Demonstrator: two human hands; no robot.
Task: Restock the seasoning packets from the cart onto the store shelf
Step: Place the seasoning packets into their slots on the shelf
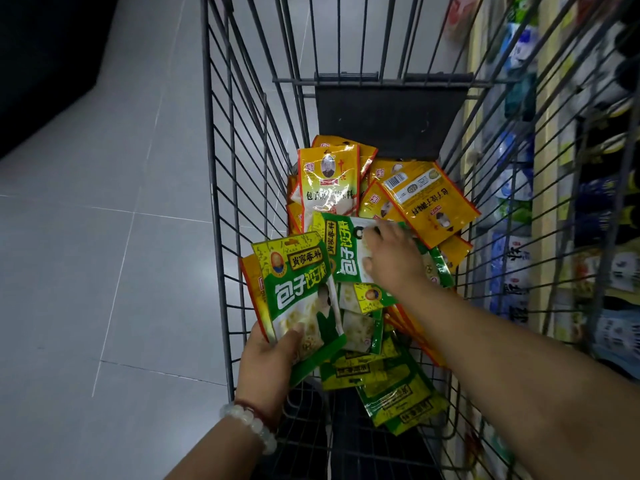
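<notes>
Left hand [266,368] gripping a small stack of green seasoning packets [299,292] by the near end, thumb over the front, at the left wall of the wire cart [221,188]. Right hand [393,258] reaching down, fingers curled onto another green packet [341,251] on the pile; firm grasp or mere touch, cannot tell. Yellow packets [329,181] heaped far in the basket, more green ones [391,386] near. Dark flap [388,119] at the far end. Bead bracelet [251,424] on left wrist. Blurred store shelf [554,202] right, behind the cart's wires. Grey tiled floor [104,237] left.
</notes>
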